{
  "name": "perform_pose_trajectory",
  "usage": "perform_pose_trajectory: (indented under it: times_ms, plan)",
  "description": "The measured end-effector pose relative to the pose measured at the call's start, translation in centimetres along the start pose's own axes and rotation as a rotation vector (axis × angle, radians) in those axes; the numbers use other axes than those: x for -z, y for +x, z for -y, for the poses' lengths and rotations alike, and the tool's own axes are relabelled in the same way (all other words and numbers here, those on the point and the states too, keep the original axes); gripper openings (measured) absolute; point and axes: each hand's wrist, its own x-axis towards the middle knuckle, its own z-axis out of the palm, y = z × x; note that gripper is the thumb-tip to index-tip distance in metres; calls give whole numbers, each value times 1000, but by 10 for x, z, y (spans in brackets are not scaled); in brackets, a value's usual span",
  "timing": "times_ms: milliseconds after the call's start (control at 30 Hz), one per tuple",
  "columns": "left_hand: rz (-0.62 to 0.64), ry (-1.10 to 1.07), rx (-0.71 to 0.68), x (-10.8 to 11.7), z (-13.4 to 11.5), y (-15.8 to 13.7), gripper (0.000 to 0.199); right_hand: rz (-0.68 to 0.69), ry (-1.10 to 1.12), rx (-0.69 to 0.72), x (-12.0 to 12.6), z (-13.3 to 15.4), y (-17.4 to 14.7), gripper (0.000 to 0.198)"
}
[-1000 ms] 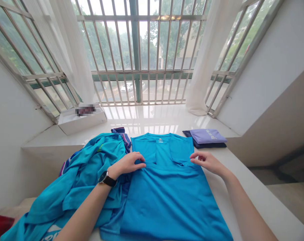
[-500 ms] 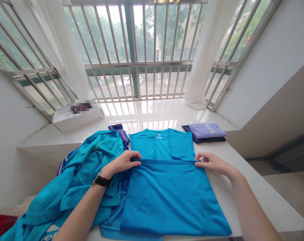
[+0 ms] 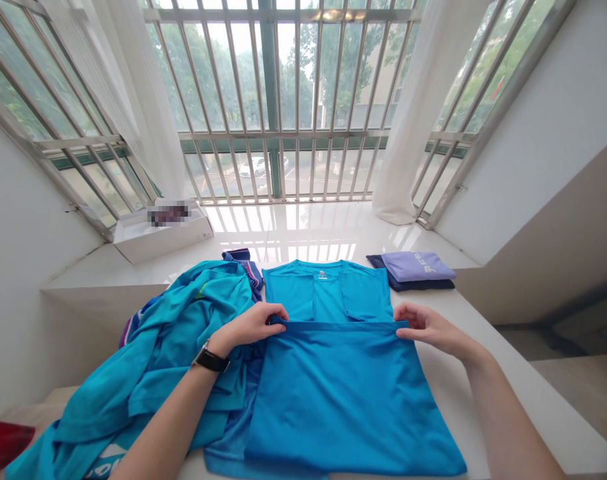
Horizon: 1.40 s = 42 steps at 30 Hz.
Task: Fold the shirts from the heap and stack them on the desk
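Note:
A blue T-shirt (image 3: 343,393) lies in front of me with its sides folded in. Its lower part is folded up over the body, and the collar points toward the window. My left hand (image 3: 256,325) pinches the left end of the folded edge, a black watch on its wrist. At the right end of that same edge, my right hand (image 3: 428,327) has thumb and fingers around the corner of the cloth. Left of the shirt is a loose heap of teal clothing (image 3: 183,340), partly behind my left forearm.
Folded lilac and dark garments (image 3: 418,265) are stacked at the right on the white ledge (image 3: 303,230). A white box (image 3: 163,237) sits at the back left. Barred windows and white curtains (image 3: 401,167) close off the far side. Something red (image 3: 6,443) shows at lower left.
The view has shifted slightly, so everything sits a little lower and further right. Both hands stay at the shirt's folded edge; my right thumb and fingers look a bit further apart.

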Motion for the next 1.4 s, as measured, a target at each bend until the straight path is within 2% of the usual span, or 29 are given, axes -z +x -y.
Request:
perform_pose_trajectory:
  times_ms: [167, 333, 500, 633, 733, 833, 900, 967, 1033, 1200, 1400]
  plan:
    - [-46, 56, 39, -1, 6, 1, 26, -39, -57, -40, 0, -3, 2, 53]
    - [-77, 145, 25, -8, 12, 2, 24, -10, -124, -102, -6, -6, 9, 51]
    - [-76, 193, 22, -8, 14, 1, 22, -95, -303, -84, -11, -9, 13, 44]
    - [-120, 352, 19, -6, 7, -2, 18, -166, -406, -61, -10, -14, 15, 39]
    - [-211, 453, -30, -11, -9, -3, 22, -346, -497, 104, -18, -14, 20, 38]
    - [-245, 487, -87, -32, -25, -3, 36, -547, -582, 334, -42, -12, 28, 42]
    - [-225, 520, -81, -52, -30, -3, 53, -492, -709, 377, -62, -13, 32, 52]
    - [-165, 545, -18, -69, -31, -3, 69, -349, -837, 311, -76, -15, 32, 65]
    - [-100, 550, 61, -81, -32, -5, 77, -250, -914, 211, -84, -18, 29, 73]
    - [-20, 521, 135, -89, -41, -19, 83, -171, -966, 88, -87, -17, 10, 81]
    - [-4, 478, 84, -87, -46, -29, 83, -148, -922, 45, -87, -12, -6, 83]
